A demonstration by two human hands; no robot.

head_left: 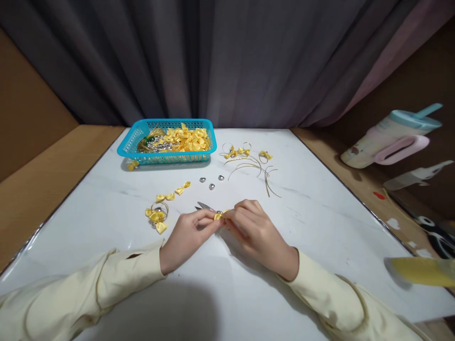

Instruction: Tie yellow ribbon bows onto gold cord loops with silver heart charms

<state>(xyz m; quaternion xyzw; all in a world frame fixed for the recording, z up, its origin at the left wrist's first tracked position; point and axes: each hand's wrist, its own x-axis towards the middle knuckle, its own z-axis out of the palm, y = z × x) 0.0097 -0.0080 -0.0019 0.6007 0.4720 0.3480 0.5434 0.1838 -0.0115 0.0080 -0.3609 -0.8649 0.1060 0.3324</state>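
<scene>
Two hands meet over the white desk (pixel 249 293) — left (pixel 206 225) and right (pixel 229 220) both pinching one small yellow bow (pixel 218 216) — and I see scissor blades (pixel 205 206) just beyond, beside their fingertips.

Can't make out any text, brands, numbers or signs on anything here, tbh. The tumbler (pixel 391 137) on the right does have a small dark print low on its side, but it's too blurry to tell if there's any lettering in it. Same deal with the squeeze bottle (pixel 412 177) next to it, no label I can read.
</scene>
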